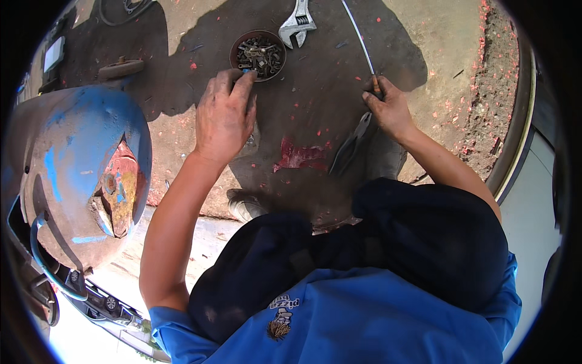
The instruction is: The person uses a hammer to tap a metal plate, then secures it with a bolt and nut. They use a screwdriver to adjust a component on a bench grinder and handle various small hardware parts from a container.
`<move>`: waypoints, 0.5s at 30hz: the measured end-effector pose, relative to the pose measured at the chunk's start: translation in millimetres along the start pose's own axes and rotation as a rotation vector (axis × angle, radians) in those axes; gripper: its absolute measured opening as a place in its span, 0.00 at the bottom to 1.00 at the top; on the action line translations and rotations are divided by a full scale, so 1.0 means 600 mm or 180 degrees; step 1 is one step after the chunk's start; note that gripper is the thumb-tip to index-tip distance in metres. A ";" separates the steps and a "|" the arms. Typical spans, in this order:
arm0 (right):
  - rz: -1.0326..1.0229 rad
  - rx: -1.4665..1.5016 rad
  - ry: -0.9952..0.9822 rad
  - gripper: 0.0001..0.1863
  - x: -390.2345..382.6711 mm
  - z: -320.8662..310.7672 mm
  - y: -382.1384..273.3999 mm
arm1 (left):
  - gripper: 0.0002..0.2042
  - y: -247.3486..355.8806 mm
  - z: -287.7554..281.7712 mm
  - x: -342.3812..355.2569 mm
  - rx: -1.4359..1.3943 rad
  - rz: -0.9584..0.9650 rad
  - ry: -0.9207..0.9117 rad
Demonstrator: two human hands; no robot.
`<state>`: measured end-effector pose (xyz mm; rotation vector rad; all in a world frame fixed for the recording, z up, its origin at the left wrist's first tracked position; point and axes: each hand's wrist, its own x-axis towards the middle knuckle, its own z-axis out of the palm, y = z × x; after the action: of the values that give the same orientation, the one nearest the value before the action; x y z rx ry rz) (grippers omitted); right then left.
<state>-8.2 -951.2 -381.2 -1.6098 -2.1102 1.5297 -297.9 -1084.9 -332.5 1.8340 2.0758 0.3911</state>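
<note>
My left hand (225, 115) is at the near rim of a round bowl (233, 56) filled with small bolts and metal fittings (260, 54). Its fingers are curled together, and a tiny blue spot shows at the fingertips; whatever they pinch is too small to name. To the right, my right hand (391, 109) grips the orange-brown end of a long, thin, pale rod or cable (360, 37), which runs up out of view. Below that hand, dark-handled pliers (350, 145) lie on the ground, jaws toward my fingers. An adjustable wrench (297, 24) lies beyond the bowl, to its right.
A worn blue metal body with a torn opening (91, 164) stands close at my left. Behind it are a round flat part (121, 68) and a parked car (109, 303). Red paint flakes (300, 155) dot the ground. A raised curved edge (521, 115) runs along the right.
</note>
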 end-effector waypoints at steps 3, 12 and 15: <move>0.0103 0.0020 -0.0299 0.11 0.002 0.007 -0.021 | 0.22 -0.013 0.017 0.047 0.0071 -0.0059 0.0165; 0.0413 0.0319 -0.0530 0.06 0.001 -0.004 -0.006 | 0.13 -0.046 0.042 0.064 0.0034 -0.0118 -0.0118; 0.0395 0.0362 -0.0495 0.07 0.001 0.004 0.007 | 0.12 -0.044 0.037 0.079 -0.0148 -0.0149 -0.0076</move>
<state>-7.0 -952.4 -385.9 -1.6606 -1.9864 1.8338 -317.0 -1041.6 -366.9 1.7518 2.0722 0.3998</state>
